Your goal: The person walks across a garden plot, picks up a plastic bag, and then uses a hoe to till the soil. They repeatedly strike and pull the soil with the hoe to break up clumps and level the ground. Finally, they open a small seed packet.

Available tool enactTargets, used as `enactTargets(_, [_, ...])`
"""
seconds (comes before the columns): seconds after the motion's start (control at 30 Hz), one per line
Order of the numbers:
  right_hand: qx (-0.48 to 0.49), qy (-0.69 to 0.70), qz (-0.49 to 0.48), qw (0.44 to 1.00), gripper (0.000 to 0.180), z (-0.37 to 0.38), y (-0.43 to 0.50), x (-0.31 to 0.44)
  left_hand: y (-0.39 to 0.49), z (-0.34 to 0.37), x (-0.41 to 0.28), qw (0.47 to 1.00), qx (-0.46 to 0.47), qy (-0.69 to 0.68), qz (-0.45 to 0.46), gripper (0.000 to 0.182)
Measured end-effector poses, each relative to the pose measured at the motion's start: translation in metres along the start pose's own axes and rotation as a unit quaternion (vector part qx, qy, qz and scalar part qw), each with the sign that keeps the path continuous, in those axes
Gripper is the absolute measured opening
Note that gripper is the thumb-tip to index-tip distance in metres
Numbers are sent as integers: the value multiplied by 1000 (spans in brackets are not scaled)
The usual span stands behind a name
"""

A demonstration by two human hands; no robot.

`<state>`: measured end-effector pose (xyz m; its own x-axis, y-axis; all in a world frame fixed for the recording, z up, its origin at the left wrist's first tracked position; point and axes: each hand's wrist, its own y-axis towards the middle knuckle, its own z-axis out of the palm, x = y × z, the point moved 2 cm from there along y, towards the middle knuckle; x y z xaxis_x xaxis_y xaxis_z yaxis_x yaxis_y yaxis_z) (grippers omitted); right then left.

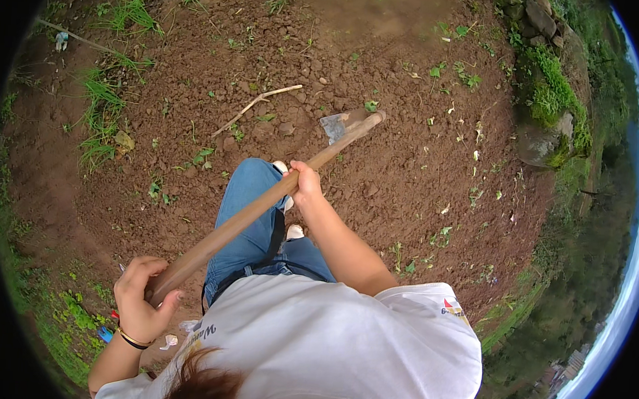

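A hoe with a long wooden handle (237,222) slants across the view, from the lower left to the upper right. Its metal blade (333,127) is at the far end, low over or on the brown soil; exact contact cannot be told. My right hand (305,183) is wrapped around the handle near its middle, above my bent knee in blue jeans. At the near end of the handle, my left hand (143,298) holds the butt, with the thumb on one side and the fingers on the other. A bracelet is on the left wrist.
Loose tilled soil (194,101) surrounds my feet, with small weeds scattered over it. A forked dry stick (257,100) lies ahead. Grass clumps (102,101) grow at left; mossy rocks (545,124) edge the plot at right. Litter, including a blue piece (105,334), lies at lower left.
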<state>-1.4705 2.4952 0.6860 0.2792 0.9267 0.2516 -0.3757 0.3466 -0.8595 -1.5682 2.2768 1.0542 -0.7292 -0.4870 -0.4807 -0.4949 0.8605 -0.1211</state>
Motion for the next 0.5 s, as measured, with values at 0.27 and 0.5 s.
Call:
enactTargets(0.27, [-13, 65, 39, 997, 13, 38, 72, 103, 144, -42, -42, 999, 31, -6, 37, 40])
enactTargets(0.5, [-40, 90, 68, 993, 11, 100, 135, 186, 299, -75, -75, 994, 108, -3, 16, 40])
